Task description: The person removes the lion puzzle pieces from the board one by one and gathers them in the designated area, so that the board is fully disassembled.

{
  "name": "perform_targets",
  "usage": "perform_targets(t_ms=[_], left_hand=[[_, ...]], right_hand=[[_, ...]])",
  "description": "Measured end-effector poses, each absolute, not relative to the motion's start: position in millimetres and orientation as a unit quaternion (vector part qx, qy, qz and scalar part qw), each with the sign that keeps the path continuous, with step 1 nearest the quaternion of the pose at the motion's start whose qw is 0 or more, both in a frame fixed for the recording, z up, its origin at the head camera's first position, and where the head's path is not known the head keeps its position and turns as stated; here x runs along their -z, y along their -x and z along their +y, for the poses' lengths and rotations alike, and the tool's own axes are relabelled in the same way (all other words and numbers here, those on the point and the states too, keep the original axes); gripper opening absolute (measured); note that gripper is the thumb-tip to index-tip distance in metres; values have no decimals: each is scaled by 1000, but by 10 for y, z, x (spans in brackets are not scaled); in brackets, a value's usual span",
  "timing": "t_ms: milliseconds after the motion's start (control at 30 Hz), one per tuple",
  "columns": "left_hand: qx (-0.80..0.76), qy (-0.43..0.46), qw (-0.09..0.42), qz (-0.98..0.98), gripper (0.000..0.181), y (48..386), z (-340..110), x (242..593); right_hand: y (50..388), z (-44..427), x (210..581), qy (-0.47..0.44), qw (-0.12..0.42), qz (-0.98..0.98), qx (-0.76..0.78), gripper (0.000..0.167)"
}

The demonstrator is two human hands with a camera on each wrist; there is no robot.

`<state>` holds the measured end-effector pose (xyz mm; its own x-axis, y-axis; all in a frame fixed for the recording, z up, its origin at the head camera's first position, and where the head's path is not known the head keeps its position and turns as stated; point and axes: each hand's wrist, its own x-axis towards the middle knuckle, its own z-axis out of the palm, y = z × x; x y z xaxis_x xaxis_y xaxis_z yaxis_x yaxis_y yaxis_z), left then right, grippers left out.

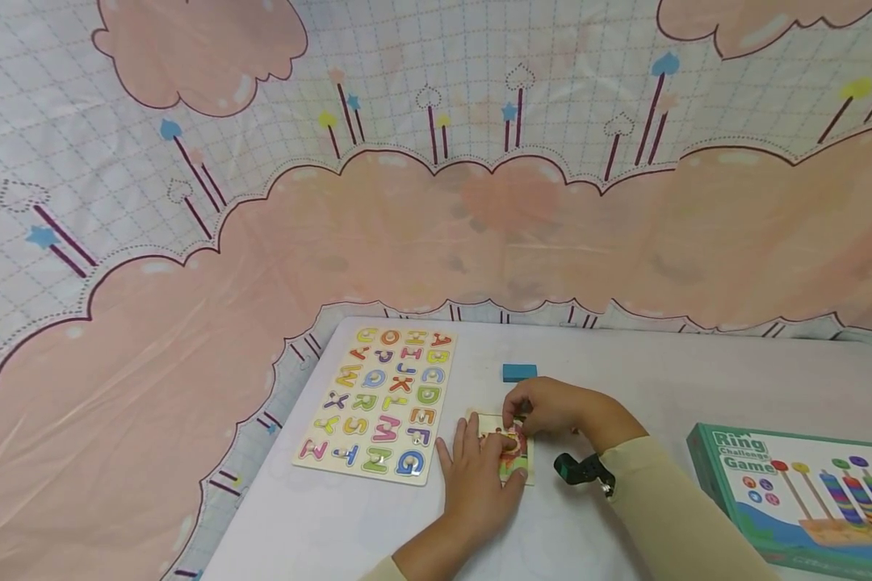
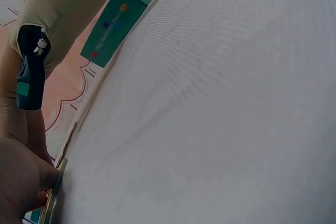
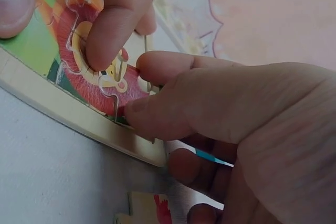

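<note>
A small wooden jigsaw puzzle (image 1: 515, 464) with a lion picture lies on the table. My left hand (image 1: 477, 484) rests on its left side, fingers spread; in the right wrist view the left index fingertip presses on the lion's face. At the puzzle's far right corner, my right hand (image 1: 554, 409) pinches a red-maned puzzle piece (image 3: 137, 94) between thumb and index finger. A loose puzzle piece (image 3: 149, 208) with a red print lies beside the board in the right wrist view. The left wrist view shows only part of the left hand (image 2: 23, 179) at the puzzle's edge.
A wooden alphabet board (image 1: 374, 403) with knobbed letters lies to the left. Behind the puzzle sits a blue block (image 1: 519, 373). A green Ring Challenge Game box (image 1: 807, 500) is at the right. A printed pink curtain (image 1: 436, 234) hangs behind the white table (image 1: 625, 363).
</note>
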<state>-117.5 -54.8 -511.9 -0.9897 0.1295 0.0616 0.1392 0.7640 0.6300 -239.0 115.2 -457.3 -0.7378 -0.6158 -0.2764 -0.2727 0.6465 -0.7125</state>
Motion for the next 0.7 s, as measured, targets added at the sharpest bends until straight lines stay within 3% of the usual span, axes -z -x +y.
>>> perform_targets(t_ms=[300, 700], left_hand=[[332, 73, 8, -940, 28, 1185, -558, 5141], [332, 69, 5, -941, 28, 1177, -558, 5139]], right_hand=[[2385, 1182, 4590, 265, 232, 875, 332, 25], [2399, 1202, 4636, 247, 238, 864, 367, 20]])
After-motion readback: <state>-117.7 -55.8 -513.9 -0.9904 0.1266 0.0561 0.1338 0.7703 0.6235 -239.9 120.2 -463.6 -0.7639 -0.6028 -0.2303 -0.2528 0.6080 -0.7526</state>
